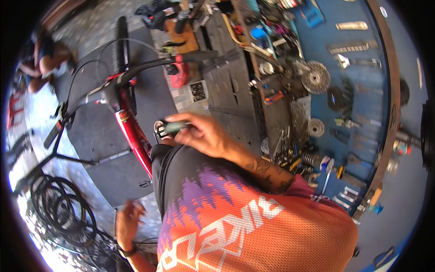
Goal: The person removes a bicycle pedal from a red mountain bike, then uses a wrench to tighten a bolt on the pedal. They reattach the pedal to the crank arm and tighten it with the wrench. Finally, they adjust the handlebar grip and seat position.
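My right hand [206,136] is closed around a short, grey-green tool handle [176,127] with a dark end; the kind of tool is blurred and cannot be told. It is held in front of my body, to the right of a bicycle with a red frame [136,143]. At the lower left my left hand [129,222], a dark band at its wrist, hangs apart from the bicycle. Its fingers are slightly blurred, loosely spread and hold nothing I can see. The bicycle's black handlebar [149,65] and front tyre [120,43] point away from me.
A workbench [233,86] with tools and parts runs along the right, below a blue tool board [353,90] with cassettes [316,77]. Several black tyres [63,211] stand at the lower left, beside a repair stand arm [56,152]. Another person [45,56] crouches at the far left.
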A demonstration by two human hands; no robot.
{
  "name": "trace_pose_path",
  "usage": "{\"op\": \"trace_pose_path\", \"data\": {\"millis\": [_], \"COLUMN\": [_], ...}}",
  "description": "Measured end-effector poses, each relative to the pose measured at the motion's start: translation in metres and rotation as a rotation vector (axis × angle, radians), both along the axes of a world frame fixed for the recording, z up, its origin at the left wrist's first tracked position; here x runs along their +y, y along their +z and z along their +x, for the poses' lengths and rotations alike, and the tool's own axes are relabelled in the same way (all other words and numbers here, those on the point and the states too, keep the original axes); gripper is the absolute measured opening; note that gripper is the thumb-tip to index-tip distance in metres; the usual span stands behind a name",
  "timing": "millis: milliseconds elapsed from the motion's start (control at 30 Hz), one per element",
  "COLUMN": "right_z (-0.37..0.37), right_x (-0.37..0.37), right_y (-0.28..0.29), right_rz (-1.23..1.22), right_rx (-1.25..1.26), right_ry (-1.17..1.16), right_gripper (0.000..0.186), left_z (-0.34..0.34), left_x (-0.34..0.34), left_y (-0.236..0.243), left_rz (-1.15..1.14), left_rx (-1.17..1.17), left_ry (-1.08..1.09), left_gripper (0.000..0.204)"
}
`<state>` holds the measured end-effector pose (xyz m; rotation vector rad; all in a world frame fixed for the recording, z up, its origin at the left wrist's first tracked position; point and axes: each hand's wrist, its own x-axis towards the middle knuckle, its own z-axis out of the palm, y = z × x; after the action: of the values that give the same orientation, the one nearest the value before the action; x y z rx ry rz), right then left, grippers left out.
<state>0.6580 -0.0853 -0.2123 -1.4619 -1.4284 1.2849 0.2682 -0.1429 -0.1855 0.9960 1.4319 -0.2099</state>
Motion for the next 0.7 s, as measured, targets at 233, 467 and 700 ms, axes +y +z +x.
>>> {"op": "trace_pose_path", "data": {"millis": [233, 467, 700], "right_z": [0.221, 0.297, 0.303], "right_x": [-0.147, -0.237, -0.245], "right_y": [-0.065, -0.128, -0.142], "right_rz": [-0.044, -0.258, -0.31], "right_rx": [-0.656, -1.056, -1.07], "right_ry": [-0.874, -0.9, -0.934], "right_gripper": [0.033, 0.039, 0.042], "left_z": [0.029, 0.009, -0.014], "left_x": [-0.111, -0.163, -0.198], "left_y": [0.048, 0.024, 0.023], "left_rz": [-0.275, -0.434, -0.44], "left_rx": [-0.299, -0.17, -0.148], "left_ry": [0.038, 0.052, 0.12], "left_gripper": [0.028, 0.024, 0.023]}}
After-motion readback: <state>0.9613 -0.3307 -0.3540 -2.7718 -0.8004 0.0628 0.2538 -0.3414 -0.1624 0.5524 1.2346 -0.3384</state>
